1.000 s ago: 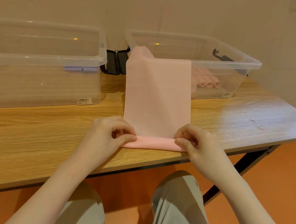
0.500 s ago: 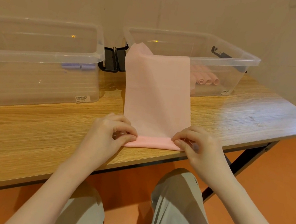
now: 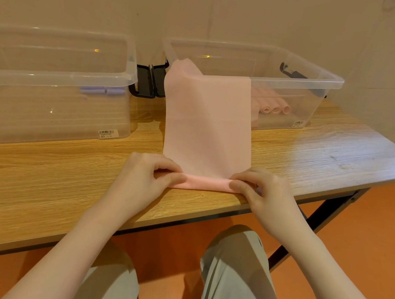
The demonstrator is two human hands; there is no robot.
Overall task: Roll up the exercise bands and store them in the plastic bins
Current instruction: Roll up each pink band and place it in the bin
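Midway on this one: both hands, left [image 3: 145, 174] and right [image 3: 264, 192], pinching the just-started roll of a thin pink stretchy exercise band [image 3: 208, 125] at 6 o'clock on the wooden counter [image 3: 30, 187], far end draped over the clear plastic bin [image 3: 331, 81] at 1 o'clock, several pink rolls [image 3: 275, 107] stored inside, most of the length left to roll.

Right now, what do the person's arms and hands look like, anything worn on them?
Both arms are bare right up to the bottom edge of the picture: no sleeves show. The left hand and right hand wear no gloves, and no rings, watch or bracelets are visible. Below the table, light grey-green trousers cover the legs.
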